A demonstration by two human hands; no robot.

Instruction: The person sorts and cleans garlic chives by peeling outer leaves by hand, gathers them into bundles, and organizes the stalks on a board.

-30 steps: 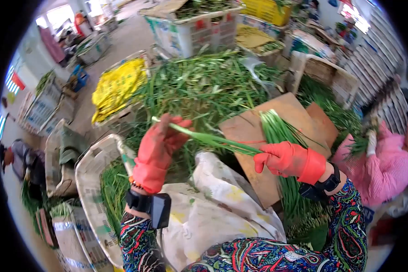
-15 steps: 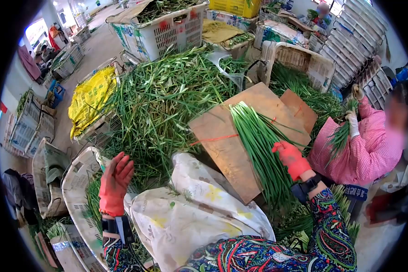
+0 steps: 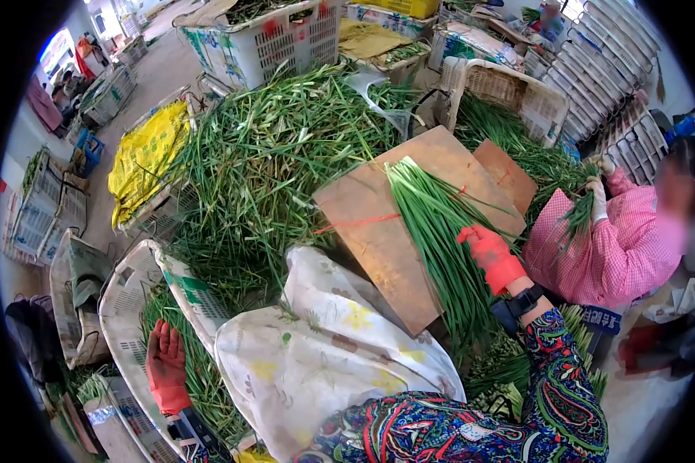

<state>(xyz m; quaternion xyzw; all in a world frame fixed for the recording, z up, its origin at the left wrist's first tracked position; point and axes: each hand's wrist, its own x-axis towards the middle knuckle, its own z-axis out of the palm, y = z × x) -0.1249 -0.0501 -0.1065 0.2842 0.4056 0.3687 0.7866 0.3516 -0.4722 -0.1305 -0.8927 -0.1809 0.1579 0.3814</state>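
Stalk bundle: long, thin green stalks (image 3: 432,231) with white ends, possibly chives, laid across a flat brown board (image 3: 374,258) right of centre.
Direction: the white ends point away from the person and a little left; the long axis slants back toward the person and right, the green ends running past the board's near-right edge.
Red string: a thin line (image 3: 355,224) across the board, its middle covered by the stalks.
Hard to make out: the bundle's green tips merge with other greenery near the right wrist; the left forearm is cut off at the bottom.
Left hand: red-gloved (image 3: 167,366), raised over a white basket (image 3: 125,324) of green leaves, palm showing, fingers straight and close together, holding nothing.
Right hand: red-gloved (image 3: 489,256), at the bundle's right side, fingers partly bent; whether they pinch or touch any stalks cannot be told.
White cloth: patterned with yellow flowers (image 3: 316,355), spread between the basket and the board.
Beyond: a large heap of loose green leaves (image 3: 270,154); at right, a co-worker in pink check (image 3: 610,251) holding greens.
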